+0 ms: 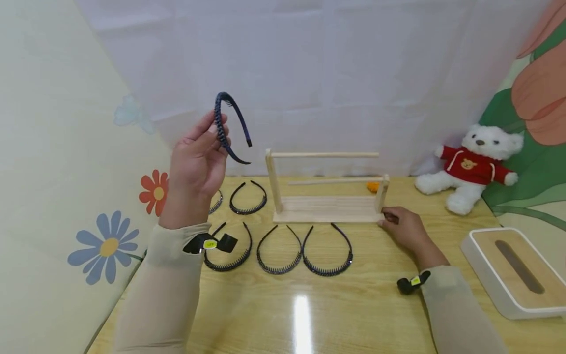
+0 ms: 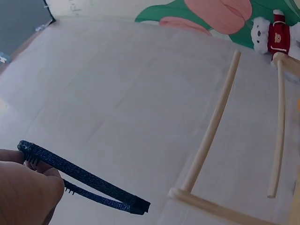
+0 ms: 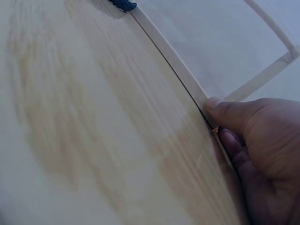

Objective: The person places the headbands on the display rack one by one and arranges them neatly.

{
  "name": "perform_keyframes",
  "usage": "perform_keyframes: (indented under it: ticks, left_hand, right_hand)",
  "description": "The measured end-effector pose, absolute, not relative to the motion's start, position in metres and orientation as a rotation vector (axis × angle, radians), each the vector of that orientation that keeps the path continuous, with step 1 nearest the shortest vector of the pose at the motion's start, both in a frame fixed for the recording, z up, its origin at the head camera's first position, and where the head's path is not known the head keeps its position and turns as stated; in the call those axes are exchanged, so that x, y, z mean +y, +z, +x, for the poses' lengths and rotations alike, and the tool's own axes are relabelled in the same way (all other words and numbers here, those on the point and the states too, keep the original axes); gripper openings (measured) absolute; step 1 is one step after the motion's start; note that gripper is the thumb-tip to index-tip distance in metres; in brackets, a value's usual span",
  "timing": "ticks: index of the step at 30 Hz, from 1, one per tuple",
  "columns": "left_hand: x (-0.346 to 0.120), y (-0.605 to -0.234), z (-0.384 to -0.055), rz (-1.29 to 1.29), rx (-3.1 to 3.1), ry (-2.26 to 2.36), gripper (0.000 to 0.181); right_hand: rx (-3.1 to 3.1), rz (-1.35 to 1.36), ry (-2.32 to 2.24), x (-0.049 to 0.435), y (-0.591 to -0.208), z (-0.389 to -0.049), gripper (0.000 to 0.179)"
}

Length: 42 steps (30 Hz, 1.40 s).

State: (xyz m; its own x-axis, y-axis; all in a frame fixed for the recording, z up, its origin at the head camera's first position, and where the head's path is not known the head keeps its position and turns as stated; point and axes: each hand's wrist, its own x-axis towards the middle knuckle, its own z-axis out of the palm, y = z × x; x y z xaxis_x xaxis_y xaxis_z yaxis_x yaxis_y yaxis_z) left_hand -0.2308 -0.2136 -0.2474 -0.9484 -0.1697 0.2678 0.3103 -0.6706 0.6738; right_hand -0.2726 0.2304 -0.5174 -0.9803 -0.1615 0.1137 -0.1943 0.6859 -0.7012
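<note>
My left hand (image 1: 199,157) holds up a dark blue toothed headband (image 1: 219,129), pinched between thumb and fingers, above and left of a wooden rack (image 1: 327,210). In the left wrist view, the headband (image 2: 89,174) points its ends toward the rack's upper rod (image 2: 213,124). My right hand (image 1: 404,228) grips the right end of the rack's base, with the thumb (image 3: 225,112) at its front corner and the other fingers curled at the end. Both rods of the rack are bare. Three similar headbands (image 1: 279,271) lie in front of it, and another headband (image 1: 247,211) lies to its left.
One more headband (image 1: 216,204) is partly hidden behind my left wrist. A white teddy bear (image 1: 475,164) in a red top sits at the back right. Nearer on the right stands a white tissue box (image 1: 499,280) with a wooden lid. A small orange object (image 1: 373,187) lies behind the rack.
</note>
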Motion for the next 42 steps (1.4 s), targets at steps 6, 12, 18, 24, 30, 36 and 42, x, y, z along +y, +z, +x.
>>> perform_keyframes:
  ticks: [6, 12, 18, 24, 30, 36, 42]
  left_hand:
    - [-0.188, -0.248, -0.242, -0.291, -1.092, -2.687, 0.036]
    - [-0.175, -0.257, -0.247, -0.216, -1.178, -2.676, 0.040]
    - [-0.167, -0.273, -0.250, -0.169, -1.263, -2.644, 0.043]
    - [-0.159, -0.300, -0.253, -0.131, -1.284, -2.657, 0.044]
    - [-0.149, -0.324, -0.253, -0.136, -1.312, -2.626, 0.048]
    - [-0.141, -0.337, -0.252, -0.106, -1.352, -2.603, 0.047]
    - [-0.133, -0.349, -0.254, -0.064, -1.385, -2.578, 0.040]
  right_hand:
    - [-2.844, 0.300, 1.195, 0.228, -0.518, -0.272, 0.046]
    - [-2.829, 0.304, 1.188, 0.225, -0.520, -0.272, 0.045]
    - [-2.810, 0.306, 1.186, 0.223, -0.519, -0.272, 0.042]
    - [-2.799, 0.323, 1.165, 0.222, -0.519, -0.272, 0.041]
    - [-2.815, 0.315, 1.174, 0.222, -0.519, -0.270, 0.042]
    - [-2.818, 0.312, 1.187, 0.221, -0.518, -0.269, 0.043]
    - [-2.811, 0.315, 1.191, 0.219, -0.517, -0.271, 0.042]
